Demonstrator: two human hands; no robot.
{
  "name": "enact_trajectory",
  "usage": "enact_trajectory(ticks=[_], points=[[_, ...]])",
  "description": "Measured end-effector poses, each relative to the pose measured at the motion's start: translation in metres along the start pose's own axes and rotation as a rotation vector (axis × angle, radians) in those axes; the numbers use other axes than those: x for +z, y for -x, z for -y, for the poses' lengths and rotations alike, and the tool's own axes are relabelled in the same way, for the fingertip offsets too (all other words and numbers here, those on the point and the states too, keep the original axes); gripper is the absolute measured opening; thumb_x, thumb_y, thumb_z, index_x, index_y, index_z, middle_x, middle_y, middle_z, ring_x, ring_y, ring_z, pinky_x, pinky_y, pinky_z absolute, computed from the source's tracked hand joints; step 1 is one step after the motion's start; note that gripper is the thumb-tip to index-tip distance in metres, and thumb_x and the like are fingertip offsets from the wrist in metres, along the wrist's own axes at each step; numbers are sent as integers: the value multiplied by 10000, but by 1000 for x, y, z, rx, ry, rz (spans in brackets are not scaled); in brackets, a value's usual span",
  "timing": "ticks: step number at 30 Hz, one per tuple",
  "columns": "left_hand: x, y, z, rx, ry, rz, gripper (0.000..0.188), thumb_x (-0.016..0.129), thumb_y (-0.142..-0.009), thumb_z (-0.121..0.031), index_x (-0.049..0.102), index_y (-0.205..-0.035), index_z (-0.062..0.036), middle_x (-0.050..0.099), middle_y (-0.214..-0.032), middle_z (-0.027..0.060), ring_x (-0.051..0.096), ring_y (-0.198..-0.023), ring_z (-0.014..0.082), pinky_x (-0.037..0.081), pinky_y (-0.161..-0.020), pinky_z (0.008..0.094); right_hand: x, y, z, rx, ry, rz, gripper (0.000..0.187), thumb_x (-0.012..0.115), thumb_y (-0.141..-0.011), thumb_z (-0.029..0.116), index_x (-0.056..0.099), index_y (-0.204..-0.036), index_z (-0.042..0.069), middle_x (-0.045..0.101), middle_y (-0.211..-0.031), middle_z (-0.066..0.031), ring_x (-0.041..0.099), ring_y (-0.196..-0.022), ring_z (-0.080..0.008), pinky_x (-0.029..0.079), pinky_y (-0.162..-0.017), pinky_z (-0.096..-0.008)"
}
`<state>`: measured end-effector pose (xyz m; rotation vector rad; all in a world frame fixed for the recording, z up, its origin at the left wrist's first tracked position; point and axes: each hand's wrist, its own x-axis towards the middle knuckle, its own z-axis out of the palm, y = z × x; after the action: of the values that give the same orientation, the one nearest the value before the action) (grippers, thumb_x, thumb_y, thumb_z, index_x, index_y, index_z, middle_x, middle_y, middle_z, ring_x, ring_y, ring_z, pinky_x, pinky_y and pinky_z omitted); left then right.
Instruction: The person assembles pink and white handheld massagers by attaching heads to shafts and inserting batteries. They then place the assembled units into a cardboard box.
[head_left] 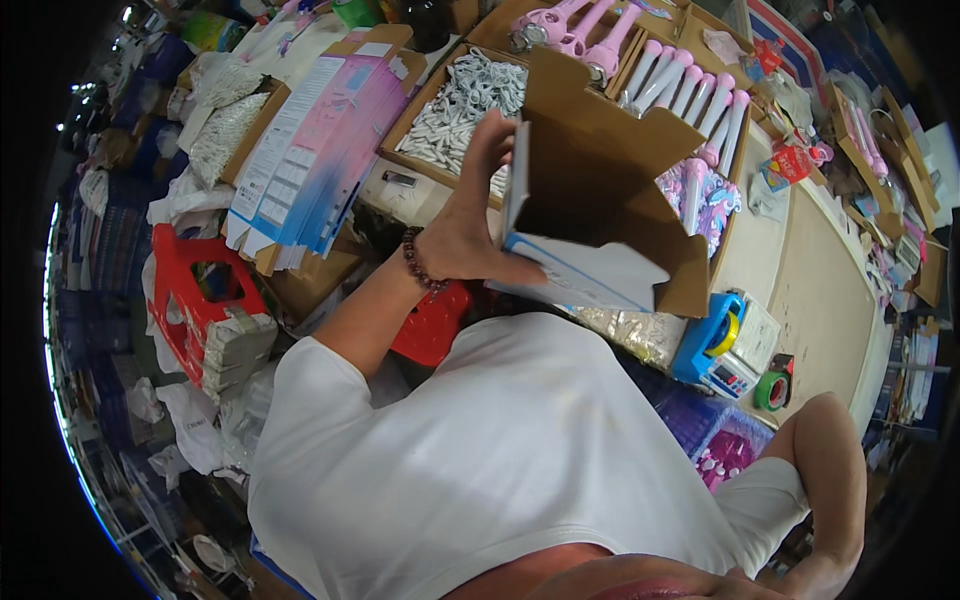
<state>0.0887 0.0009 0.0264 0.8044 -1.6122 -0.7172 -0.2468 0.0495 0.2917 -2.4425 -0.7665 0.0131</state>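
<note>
My left hand [465, 220], with a beaded bracelet at the wrist, is closed on the left side of an open cardboard box [585, 150]. Its thumb lies along the white printed side and its fingers reach over the far edge. The box is tilted, flaps spread, with its brown inside facing me. My right arm [835, 470] is bent back at the lower right. At the lower edge only a bit of my right hand [815, 578] shows, its fingers hidden. Beyond the box lies a carton of small white and grey parts [450, 120].
Flat printed cartons [320, 150] are stacked at the left, above a red plastic stool [205, 310]. Pink-and-white wands [690, 90] fill a carton at the back. A blue tape dispenser [715, 340] and green tape roll [772, 390] sit at the right. Below them stands a purple crate [700, 425].
</note>
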Motion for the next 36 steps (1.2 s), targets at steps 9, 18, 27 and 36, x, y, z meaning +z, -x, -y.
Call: enact_trajectory(ticks=[9, 18, 27, 36], points=[[0, -26, -41, 121, -183, 80, 1156, 918, -468, -433, 338, -1403, -81, 276, -1378, 194, 288, -1276, 342, 279, -1054, 454, 40, 40, -83, -79, -58, -517, 462, 492, -879, 266, 501, -1319, 125, 547, -1218, -140, 568, -994, -199, 411, -841, -396], [9, -30, -29, 127, 118, 92, 980, 913, -546, -264, 364, -1346, -128, 236, -1423, 200, 252, -1347, 356, 197, -1102, 450, 93, -15, -228, 378, 436, -1275, 672, 311, -963, 558, 363, -1398, 49, 383, -1385, -287, 382, -1282, -440, 275, -1064, -519], [-59, -18, -24, -73, 76, -366, 1010, 838, -650, -301, 221, -1403, -31, 297, -1434, 193, 335, -1312, 333, 283, -1084, 479, 36, 43, -358, 882, -58, -1579, 441, 522, -942, 274, 522, -1233, -59, 590, -1185, -160, 548, -1110, -205, 431, -925, -318], [-57, -12, -24, -286, 880, -662, 684, 642, -755, -285, 388, -1331, -18, 465, -1280, 249, 464, -1208, 365, 396, -1015, 490, 34, 66, -662, 1190, -907, -1530, 1000, 703, -746, 553, 242, -1416, -30, 400, -1362, -233, 523, -1105, -348, 492, -853, -456]])
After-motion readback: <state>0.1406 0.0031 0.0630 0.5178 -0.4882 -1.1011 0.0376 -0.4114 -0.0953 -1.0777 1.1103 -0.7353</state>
